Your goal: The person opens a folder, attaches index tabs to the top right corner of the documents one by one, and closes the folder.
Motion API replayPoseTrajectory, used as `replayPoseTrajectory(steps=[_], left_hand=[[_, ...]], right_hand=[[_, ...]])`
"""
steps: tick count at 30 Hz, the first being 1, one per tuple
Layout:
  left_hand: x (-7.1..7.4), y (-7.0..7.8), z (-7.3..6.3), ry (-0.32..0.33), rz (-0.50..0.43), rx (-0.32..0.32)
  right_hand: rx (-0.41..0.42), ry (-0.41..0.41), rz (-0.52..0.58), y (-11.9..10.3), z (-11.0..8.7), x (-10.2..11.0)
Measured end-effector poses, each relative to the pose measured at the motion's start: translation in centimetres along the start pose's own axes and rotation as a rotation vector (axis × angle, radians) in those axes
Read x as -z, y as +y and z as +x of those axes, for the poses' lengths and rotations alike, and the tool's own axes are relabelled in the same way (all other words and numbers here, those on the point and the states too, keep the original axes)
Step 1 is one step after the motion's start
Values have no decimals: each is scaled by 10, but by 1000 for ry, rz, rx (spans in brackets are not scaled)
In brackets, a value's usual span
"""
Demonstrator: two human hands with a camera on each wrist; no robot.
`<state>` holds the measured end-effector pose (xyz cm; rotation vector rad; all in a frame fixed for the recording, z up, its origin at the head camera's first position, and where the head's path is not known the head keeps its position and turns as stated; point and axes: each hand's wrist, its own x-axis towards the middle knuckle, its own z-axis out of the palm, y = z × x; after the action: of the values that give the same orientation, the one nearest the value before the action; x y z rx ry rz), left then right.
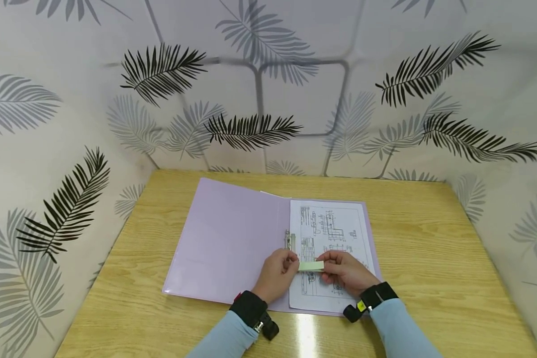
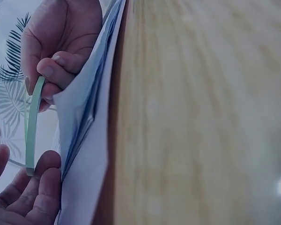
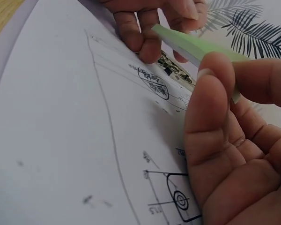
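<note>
Strip of pale-green paper (image 1: 311,266) is held above the technical drawing (image 1: 335,223) in the opened lilac clip folder (image 1: 232,238). Right hand (image 1: 346,273) pinches 1 end; left hand (image 1: 274,277), thumb and fingers apart, is at the other, contact indeterminable.

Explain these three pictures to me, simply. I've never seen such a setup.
There is no robot here: just a person's bare left hand and right hand. The widest picture comes from a camera worn on the head; the two close-ups are taken from the left and right wrists. On the wooden table lies an open lilac folder, with a printed drawing on its right side and a metal clip near the fold. The right hand pinches a pale green strip over the drawing; the left hand's fingers are close to the other end, though I cannot tell whether they touch it.
</note>
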<state>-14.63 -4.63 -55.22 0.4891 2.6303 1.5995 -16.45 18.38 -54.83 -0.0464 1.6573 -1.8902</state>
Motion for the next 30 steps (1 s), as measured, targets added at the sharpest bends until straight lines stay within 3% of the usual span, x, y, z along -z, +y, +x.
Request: replayPoseTrajectory(steps=[7, 11, 19, 25, 30], left_hand=[[-3, 5, 3, -62, 81, -41], [-4, 7, 2, -42, 149, -42], [-3, 10, 1, -42, 197, -40], [-2, 10, 2, -18, 175, -28], [-1, 7, 1, 4, 119, 10]], right_hand=[[17, 5, -20, -1, -1, 0], [22, 9, -43, -1, -2, -2], [14, 45, -105, 3, 0, -4], [-10, 109, -218, 3, 2, -9], [-24, 129, -245, 1, 1, -12]])
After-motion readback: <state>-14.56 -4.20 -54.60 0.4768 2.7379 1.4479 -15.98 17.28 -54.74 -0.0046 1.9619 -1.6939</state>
